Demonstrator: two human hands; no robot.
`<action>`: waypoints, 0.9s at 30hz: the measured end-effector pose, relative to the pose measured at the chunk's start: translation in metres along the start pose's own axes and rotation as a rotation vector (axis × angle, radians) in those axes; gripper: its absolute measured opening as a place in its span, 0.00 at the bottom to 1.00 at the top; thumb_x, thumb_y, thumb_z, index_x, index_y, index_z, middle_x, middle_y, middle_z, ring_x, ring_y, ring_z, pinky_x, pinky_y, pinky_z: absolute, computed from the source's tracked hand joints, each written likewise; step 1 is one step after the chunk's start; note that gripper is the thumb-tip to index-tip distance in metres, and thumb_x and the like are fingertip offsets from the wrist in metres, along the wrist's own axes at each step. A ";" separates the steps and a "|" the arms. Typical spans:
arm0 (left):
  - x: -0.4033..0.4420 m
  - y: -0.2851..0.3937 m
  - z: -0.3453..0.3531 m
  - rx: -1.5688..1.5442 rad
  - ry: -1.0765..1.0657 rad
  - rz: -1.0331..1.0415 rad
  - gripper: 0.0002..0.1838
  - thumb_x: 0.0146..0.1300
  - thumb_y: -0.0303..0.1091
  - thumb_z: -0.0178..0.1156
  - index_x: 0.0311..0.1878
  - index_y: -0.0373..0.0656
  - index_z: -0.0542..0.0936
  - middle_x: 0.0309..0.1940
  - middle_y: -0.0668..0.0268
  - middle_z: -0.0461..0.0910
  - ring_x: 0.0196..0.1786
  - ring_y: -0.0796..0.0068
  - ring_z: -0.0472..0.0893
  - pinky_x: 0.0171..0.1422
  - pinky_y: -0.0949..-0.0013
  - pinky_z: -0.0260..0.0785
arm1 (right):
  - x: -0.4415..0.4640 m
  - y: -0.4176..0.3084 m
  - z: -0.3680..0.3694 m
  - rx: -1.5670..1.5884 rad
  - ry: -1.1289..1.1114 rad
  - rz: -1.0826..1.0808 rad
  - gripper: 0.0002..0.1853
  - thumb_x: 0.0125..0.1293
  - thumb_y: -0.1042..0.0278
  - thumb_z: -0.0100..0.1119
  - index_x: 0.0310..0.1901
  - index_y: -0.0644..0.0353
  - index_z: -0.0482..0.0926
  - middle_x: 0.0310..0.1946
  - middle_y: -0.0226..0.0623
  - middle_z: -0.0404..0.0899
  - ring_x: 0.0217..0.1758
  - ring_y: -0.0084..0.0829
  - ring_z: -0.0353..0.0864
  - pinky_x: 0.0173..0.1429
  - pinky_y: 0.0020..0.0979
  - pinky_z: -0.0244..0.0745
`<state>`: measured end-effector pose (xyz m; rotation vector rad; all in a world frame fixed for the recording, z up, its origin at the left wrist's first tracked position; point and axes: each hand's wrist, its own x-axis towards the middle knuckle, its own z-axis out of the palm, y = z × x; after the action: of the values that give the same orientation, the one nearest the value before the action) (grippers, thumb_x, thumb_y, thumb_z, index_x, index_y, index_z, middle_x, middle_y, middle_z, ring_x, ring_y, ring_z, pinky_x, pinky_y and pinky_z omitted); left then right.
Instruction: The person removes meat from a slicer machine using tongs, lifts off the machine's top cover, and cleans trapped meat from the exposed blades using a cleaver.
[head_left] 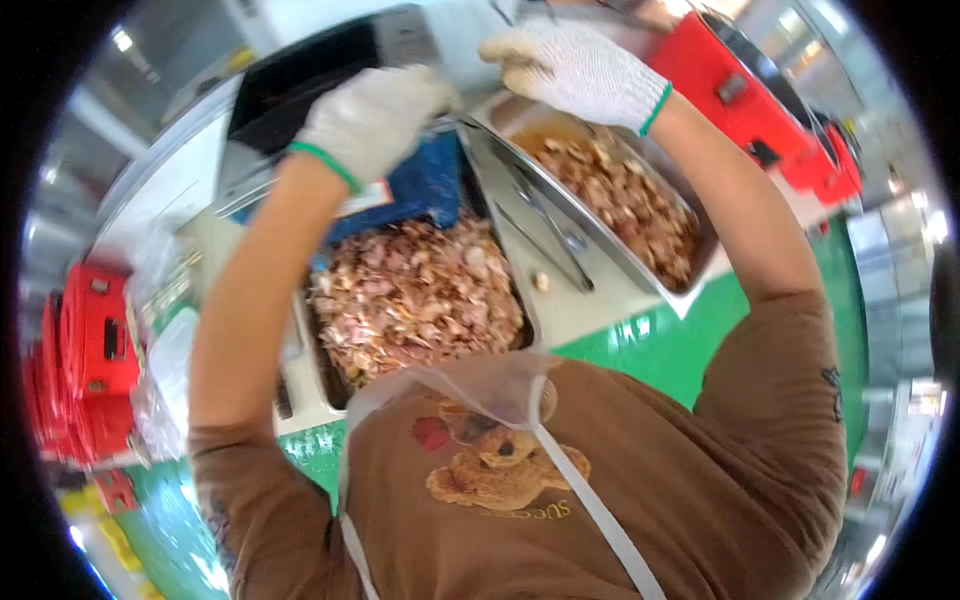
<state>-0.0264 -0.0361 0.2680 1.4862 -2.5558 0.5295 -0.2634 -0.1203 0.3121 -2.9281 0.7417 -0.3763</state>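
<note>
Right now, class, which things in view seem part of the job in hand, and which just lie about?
Probably the job: gloved left hand; gloved right hand; blue package; chopped food; deep pan.

Probably lying about: untouched metal utensils; pale scrap; red boxes.

Edges are bowed, the left hand [375, 120] is blurred, and the brightly lit floor [165, 515] is glare-streaked at lower left.

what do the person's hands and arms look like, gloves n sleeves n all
Both hands are gloved: the left glove and right glove are whitish, with green trim at the wrists. The right one shows a ribbed knit; the left is blurred. The forearms are bare below a brown left sleeve and right sleeve, the latter with dark marks.
</note>
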 end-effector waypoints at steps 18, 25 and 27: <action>0.042 0.031 -0.024 0.282 -0.356 -0.384 0.26 0.75 0.54 0.44 0.48 0.39 0.80 0.39 0.45 0.82 0.44 0.41 0.83 0.47 0.47 0.77 | -0.184 -0.090 0.188 1.042 0.020 0.563 0.11 0.67 0.63 0.56 0.45 0.59 0.81 0.35 0.37 0.83 0.40 0.28 0.82 0.51 0.34 0.77; 0.028 0.022 -0.036 -0.120 -0.243 -0.092 0.12 0.68 0.32 0.53 0.52 0.44 0.76 0.47 0.53 0.78 0.51 0.44 0.79 0.50 0.49 0.73 | -0.206 -0.078 0.165 1.143 0.024 0.866 0.14 0.67 0.60 0.56 0.45 0.62 0.82 0.35 0.44 0.83 0.41 0.35 0.82 0.50 0.33 0.76; 0.024 0.012 -0.030 -0.181 -0.187 -0.061 0.11 0.70 0.35 0.51 0.50 0.42 0.77 0.46 0.52 0.78 0.49 0.45 0.79 0.49 0.49 0.74 | -0.206 -0.077 0.166 1.193 0.047 0.889 0.14 0.67 0.60 0.56 0.46 0.61 0.82 0.34 0.41 0.82 0.37 0.32 0.80 0.45 0.32 0.74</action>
<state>-0.0507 -0.0394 0.3006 1.6095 -2.6016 0.1521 -0.3606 0.0514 0.1198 -1.3416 1.1617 -0.5186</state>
